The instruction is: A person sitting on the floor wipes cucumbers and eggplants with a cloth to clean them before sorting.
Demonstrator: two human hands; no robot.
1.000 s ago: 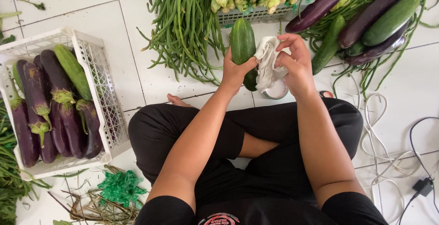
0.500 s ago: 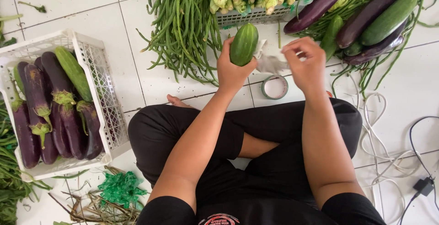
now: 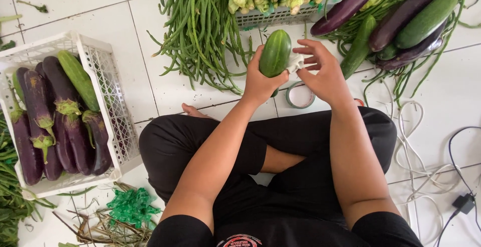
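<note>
Upper centre of frame: left hand (image 3: pixel 258 79) grips an upright smooth green cucumber (image 3: pixel 275 53); right hand (image 3: pixel 323 71), fingers spread, pinches a small white cloth (image 3: pixel 294 62) against it.

Green, purple and white on a pale tiled floor

The cucumber (image 3: pixel 275 53) is deep green, the cloth (image 3: pixel 295 62) beside it white; beyond the grip lie green long beans (image 3: pixel 200 26) and dark purple eggplants (image 3: pixel 401 14); far left, a white crate (image 3: pixel 107 96) of purple eggplants.

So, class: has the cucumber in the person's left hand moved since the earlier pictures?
Yes. The cucumber has risen toward the grey crate of greens, away from the tape roll, and stands more upright in the left hand.
</note>
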